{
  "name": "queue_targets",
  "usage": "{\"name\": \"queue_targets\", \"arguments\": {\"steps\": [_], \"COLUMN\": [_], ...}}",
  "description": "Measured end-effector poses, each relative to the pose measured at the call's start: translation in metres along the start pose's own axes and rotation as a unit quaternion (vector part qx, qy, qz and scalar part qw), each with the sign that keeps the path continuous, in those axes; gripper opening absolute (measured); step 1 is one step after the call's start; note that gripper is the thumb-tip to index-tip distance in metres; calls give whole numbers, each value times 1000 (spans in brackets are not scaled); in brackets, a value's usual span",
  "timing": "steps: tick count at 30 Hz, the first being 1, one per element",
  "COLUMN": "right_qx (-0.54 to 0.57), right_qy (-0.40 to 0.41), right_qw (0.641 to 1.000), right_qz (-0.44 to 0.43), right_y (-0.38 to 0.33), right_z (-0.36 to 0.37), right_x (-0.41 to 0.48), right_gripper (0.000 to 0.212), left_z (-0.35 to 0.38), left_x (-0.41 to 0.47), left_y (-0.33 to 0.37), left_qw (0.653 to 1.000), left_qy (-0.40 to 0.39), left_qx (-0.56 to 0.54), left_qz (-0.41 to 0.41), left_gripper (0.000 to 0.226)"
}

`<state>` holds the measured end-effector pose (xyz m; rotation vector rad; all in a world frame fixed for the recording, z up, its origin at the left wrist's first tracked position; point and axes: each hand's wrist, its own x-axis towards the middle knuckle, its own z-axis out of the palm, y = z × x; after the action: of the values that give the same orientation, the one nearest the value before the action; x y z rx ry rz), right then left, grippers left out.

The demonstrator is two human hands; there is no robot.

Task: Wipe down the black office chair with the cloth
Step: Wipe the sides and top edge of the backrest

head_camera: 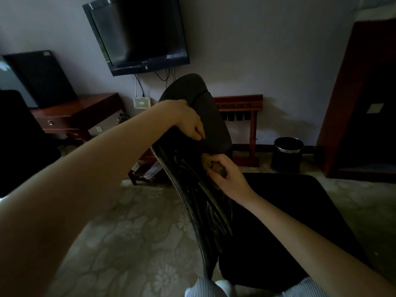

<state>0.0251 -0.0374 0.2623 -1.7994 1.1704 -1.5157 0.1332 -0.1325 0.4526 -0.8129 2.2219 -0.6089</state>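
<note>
Head: hands [222,174] probably bunch cloth [209,162].

The left arm is stretched forward across the view, bare to the wrist, which is bent downward; the left hand [189,121] is hooked over an edge, its fingers [198,133] curled down. The right arm is reached forward from the lower right, and the right hand [227,172] is closed into a loose fist, knuckles up, with a wad gripped inside
</note>
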Motion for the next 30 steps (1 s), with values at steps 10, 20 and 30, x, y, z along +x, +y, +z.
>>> {"name": "queue_targets", "arguments": {"steps": [10,20,30], "right_qx": [-35,52,397], "right_qy": [84,47,59], "right_qw": [974,961,865], "right_qz": [209,266,302], "right_y": [56,38,7], "right_z": [-3,-10,-27], "right_x": [59,7,7], "right_gripper": [6,13,35], "left_z": [4,10,12], "left_x": [7,7,4], "left_y": [4,2,101], "left_qw": [1000,999,973], "left_qy": [-8,28,148], "left_qx": [20,23,-172], "left_qz": [11,11,36], "left_gripper": [48,49,57]}}
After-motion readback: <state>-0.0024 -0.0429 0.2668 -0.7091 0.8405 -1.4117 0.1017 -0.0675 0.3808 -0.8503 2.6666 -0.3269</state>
